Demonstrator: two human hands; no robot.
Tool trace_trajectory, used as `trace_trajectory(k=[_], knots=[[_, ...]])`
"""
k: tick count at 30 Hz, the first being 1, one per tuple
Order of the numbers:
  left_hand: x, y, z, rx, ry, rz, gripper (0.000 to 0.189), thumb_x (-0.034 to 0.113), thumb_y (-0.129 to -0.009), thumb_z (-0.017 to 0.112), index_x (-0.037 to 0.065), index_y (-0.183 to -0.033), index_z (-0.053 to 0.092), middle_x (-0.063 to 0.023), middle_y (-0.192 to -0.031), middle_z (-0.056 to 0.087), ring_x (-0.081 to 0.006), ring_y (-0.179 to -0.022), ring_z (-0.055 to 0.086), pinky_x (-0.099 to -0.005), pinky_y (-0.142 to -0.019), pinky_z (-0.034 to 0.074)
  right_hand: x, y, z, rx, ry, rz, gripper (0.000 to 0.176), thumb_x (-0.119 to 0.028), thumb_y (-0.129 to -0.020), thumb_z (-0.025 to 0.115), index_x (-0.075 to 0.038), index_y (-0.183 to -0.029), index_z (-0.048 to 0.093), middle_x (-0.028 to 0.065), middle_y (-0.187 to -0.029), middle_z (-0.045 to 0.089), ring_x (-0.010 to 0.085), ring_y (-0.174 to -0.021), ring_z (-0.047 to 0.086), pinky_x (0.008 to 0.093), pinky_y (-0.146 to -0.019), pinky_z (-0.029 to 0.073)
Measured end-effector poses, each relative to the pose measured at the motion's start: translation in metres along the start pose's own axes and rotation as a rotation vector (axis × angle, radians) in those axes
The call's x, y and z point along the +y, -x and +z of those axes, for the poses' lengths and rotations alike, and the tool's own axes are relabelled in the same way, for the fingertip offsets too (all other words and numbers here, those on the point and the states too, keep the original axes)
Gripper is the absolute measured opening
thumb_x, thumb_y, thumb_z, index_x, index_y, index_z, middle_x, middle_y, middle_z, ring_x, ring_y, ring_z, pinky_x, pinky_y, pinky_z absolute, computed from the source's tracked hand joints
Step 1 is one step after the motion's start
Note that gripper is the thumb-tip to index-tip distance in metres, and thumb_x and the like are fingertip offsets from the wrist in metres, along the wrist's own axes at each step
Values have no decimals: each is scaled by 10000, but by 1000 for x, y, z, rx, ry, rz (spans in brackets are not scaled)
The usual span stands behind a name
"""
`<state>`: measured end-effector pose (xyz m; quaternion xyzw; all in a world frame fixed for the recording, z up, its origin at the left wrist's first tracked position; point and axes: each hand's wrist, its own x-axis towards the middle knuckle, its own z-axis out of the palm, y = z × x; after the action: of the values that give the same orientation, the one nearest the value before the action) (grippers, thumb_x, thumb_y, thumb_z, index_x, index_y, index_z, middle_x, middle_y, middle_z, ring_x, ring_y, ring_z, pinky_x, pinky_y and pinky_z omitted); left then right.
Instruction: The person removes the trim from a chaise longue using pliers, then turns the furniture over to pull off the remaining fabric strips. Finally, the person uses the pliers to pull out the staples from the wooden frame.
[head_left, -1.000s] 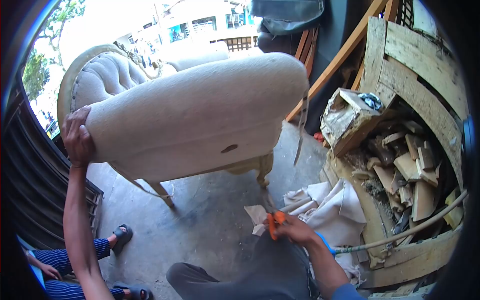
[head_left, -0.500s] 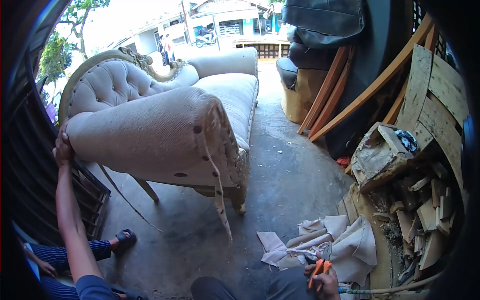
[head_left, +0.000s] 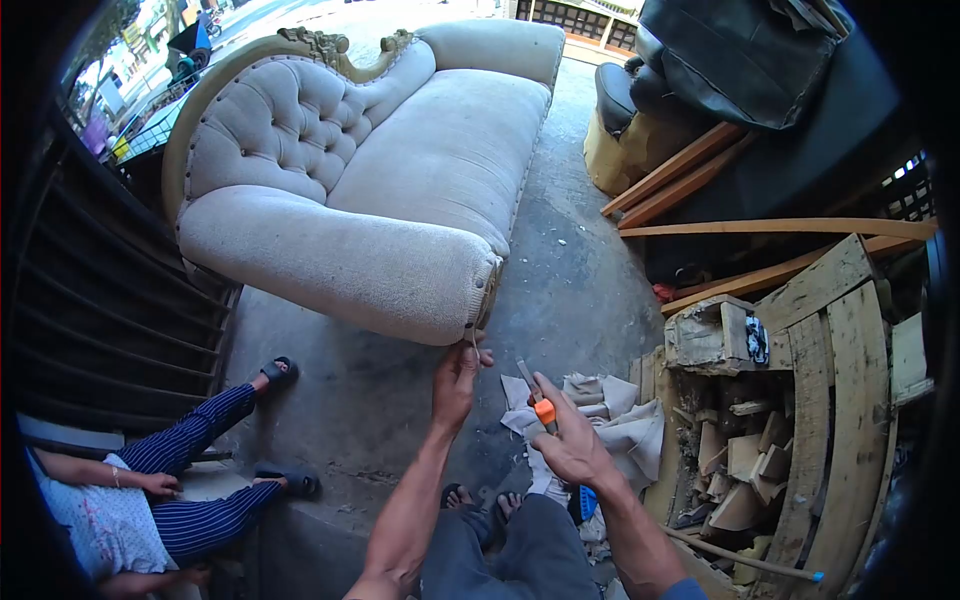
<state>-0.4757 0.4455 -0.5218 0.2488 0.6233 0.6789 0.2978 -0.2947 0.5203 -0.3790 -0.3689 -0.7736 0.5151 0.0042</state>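
A pale tufted sofa (head_left: 330, 255) with a carved, gold-toned frame stands ahead, its near rolled arm toward me. My left hand (head_left: 456, 385) is at the lower front corner of that arm, its fingers pinched on a thin pale strip (head_left: 475, 345) hanging there. To its right, my right hand (head_left: 568, 432) grips a tool with an orange handle (head_left: 544, 411), its metal end pointing up and left. Beneath and behind the right hand, crumpled pale cloth pieces (head_left: 632, 430) lie on the floor.
A seated person in striped trousers (head_left: 205, 430) is at the lower left, beside a dark slatted gate (head_left: 110, 290). Right are wooden planks (head_left: 835, 400), wood scraps (head_left: 745, 470), long timbers (head_left: 780, 228) and black upholstery (head_left: 740, 60).
My left hand has moved from the arm's far left end to its front right corner. The right hand with the tool has risen toward it. The view has shifted downward.
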Motion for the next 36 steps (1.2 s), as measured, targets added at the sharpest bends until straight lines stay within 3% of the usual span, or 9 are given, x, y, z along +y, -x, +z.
trace_trajectory(k=[2,11,17,23,25,28,31,34,36], knots=[[30,17,10,180,-45,-78,348,333,-1022,594,0,-981,687,14,-753,607,-79,-712,514,-256,-656,438,-29,-10,-10,-28,-23,3,829,-122,-778,585,-13,-1542,285,228,-1388,500,375,-1283,503,409,-1079,396],[114,44,5,229,-270,-264,235,242,-951,662,9,-965,688,-64,-735,625,-138,-675,554,-323,-653,460,-29,-54,5,-176,93,-70,768,-147,-776,570,18,-1495,355,286,-1340,550,399,-1281,524,427,-1084,397],[146,14,-22,510,-464,-116,245,192,-951,569,45,-1089,708,-112,-1121,607,-236,-1003,620,-352,-884,498,-45,-61,-4,-308,60,170,640,-223,-806,569,0,-1397,461,307,-1183,638,467,-1170,583,451,-1015,437],[149,-135,-25,1142,-332,-517,639,399,-960,586,-24,-1343,298,-260,-1369,318,-379,-1276,401,-489,-999,412,-132,-32,-97,-442,72,523,528,-326,-827,583,42,-1206,569,334,-1136,642,462,-1135,608,458,-972,457],[142,-131,-34,1190,-579,-368,687,459,-937,617,-9,-1294,262,-286,-1326,332,-427,-1249,405,-504,-986,410,-102,-35,-71,-422,139,357,319,-235,-780,603,-9,-1005,585,166,-907,644,276,-883,636,395,-796,487],[129,-128,-39,1275,-608,-270,636,412,-938,642,-26,-1264,316,-275,-1221,410,-431,-1139,469,-503,-962,410,-174,-101,-97,-757,90,417,258,-213,-792,569,-7,-947,565,151,-818,638,243,-804,630,405,-724,478],[126,-131,-40,1303,-591,-185,576,335,-928,649,-26,-1248,334,-250,-1170,426,-408,-1081,498,-505,-905,433,-146,-147,-101,-689,312,90,565,-308,-816,562,19,-1277,562,344,-1103,654,469,-1096,628,515,-945,482],[130,-128,-42,1306,-781,-221,521,328,-955,606,-11,-1234,326,-252,-1165,424,-400,-1056,503,-502,-896,432,-165,-145,-115,-861,479,184,567,-294,-828,572,26,-1291,504,361,-1123,635,480,-1055,643,510,-917,502],[147,-135,-39,1297,-677,-227,508,326,-963,598,-9,-1233,328,-257,-1166,421,-400,-1067,491,-496,-912,422,-156,-155,-126,-825,503,-208,404,-249,-866,565,2,-1174,492,299,-1010,655,458,-923,672,528,-782,523]])
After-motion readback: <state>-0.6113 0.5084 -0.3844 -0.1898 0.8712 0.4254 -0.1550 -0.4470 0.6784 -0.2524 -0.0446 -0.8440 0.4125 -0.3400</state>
